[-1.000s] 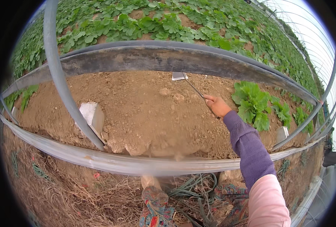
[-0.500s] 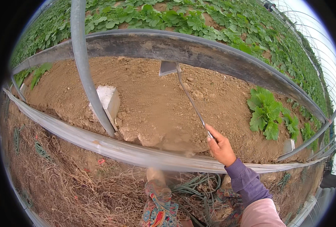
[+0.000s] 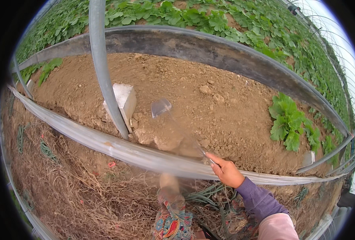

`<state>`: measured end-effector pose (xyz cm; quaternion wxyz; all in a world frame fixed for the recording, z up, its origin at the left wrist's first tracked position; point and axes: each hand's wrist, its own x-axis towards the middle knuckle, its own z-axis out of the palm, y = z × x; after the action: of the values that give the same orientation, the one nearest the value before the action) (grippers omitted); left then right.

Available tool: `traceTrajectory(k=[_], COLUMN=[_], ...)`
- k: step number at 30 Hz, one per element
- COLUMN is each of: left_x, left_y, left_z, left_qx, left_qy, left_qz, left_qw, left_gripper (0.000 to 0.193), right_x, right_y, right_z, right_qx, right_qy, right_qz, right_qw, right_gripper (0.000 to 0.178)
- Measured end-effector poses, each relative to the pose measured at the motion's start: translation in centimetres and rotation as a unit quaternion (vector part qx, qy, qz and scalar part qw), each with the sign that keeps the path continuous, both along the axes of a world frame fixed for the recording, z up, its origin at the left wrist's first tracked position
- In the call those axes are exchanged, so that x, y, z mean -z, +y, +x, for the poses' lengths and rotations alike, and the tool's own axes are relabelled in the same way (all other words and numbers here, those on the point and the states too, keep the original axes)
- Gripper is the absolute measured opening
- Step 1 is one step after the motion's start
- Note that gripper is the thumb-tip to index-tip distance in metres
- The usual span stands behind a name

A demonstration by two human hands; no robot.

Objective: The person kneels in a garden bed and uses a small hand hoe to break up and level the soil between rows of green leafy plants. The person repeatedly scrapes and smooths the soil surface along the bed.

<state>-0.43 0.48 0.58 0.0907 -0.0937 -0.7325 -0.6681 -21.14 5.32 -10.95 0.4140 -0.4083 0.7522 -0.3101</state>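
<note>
Holding a hoe [image 3: 160, 108] in your right hand [image 3: 228, 174], you have that grip closed around the handle — the blurred blade is over or on the brown soil [image 3: 177, 76], just right of the white block [image 3: 128, 98]. A leafy plant [image 3: 287, 122] stands farther right — your left hand is out of view, its grip impossible to tell.

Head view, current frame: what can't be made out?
All in the head view:
- Left grip: outside the picture; what it does can't be told.
- Hoe: blade and shaft blurred, probably by motion; soil contact can't be judged.
- Hoe's rear end: covered by the right grip.
- White block: partly hidden by the grey post.
- Post's top: cut off by the upper edge.
- Dark shape, far upper right: too small to identify.
</note>
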Motion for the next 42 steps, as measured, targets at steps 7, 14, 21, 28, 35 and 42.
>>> traceTrajectory(k=[7,14,21,28,35,42], left_x=[0.3,0.0,0.1,-0.1,-0.2,0.4], left_y=[0.2,-0.5,-0.6,-0.2,0.7,1.6], left_z=[0.1,0.1,-0.2,-0.6,-0.8,0.3], left_qx=[-0.009,0.015,0.051,0.032,0.008,-0.027], left_qy=[0.001,-0.004,-0.013,-0.004,0.011,0.057], left_qz=[0.024,0.019,0.012,-0.021,-0.019,-0.028], left_qw=[1.000,1.000,0.999,0.999,1.000,0.998], left_gripper=[0.025,0.026,0.029,0.028,0.028,0.028], right_x=[0.0,0.2,-2.0,-1.1,1.2,1.2], right_y=[-2.5,3.4,9.3,15.0,13.1,12.4], right_z=[0.6,-0.3,0.5,0.0,4.6,1.0], right_qx=[0.129,0.090,0.309,0.390,0.249,0.361], right_qy=[-0.077,0.033,-0.020,-0.003,0.107,-0.092], right_qz=[-0.055,-0.015,0.052,0.024,0.012,0.013], right_qw=[0.987,0.995,0.949,0.920,0.962,0.928], right_gripper=[0.035,0.035,0.034,0.033,0.038,0.037])
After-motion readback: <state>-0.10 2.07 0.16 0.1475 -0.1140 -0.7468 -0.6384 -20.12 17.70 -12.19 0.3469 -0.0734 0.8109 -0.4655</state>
